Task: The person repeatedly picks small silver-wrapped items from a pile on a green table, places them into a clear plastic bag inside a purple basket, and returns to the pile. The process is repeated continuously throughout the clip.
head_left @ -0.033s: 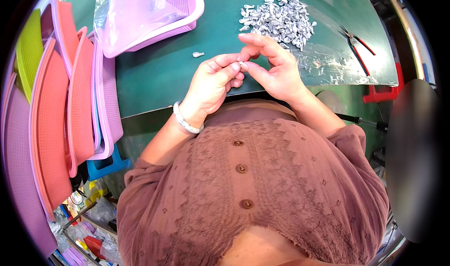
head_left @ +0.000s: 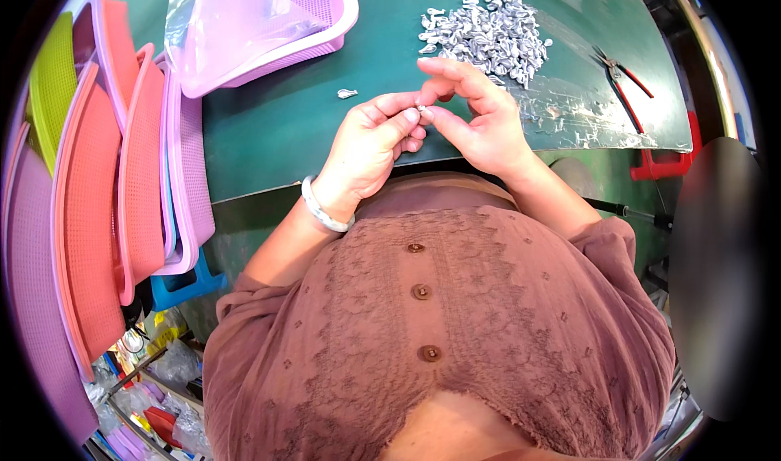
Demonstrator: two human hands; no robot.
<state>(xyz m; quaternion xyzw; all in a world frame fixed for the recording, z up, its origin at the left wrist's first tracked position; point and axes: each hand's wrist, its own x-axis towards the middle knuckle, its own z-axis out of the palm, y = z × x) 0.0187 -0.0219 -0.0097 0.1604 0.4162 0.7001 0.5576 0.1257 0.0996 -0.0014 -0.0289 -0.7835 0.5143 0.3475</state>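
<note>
My left hand (head_left: 376,140) and my right hand (head_left: 480,128) meet over the near edge of the green table. A tiny pale piece (head_left: 421,109) is pinched between their thumbs and fingertips, mostly hidden, so its kind cannot be made out. My right index finger arches above it. One small silver-grey teardrop-shaped piece (head_left: 347,93) lies by itself just beyond my left hand. Past my right hand spreads a heap of many such silver-grey pieces (head_left: 496,38).
Red-handled pliers (head_left: 621,87) lie on the green table (head_left: 285,144) at the right. A lilac basket (head_left: 329,34) with a clear plastic bag (head_left: 220,38) stands at the far left. Stacked colored baskets (head_left: 89,217) lean along the left side. A red stool (head_left: 663,164) shows below the right edge.
</note>
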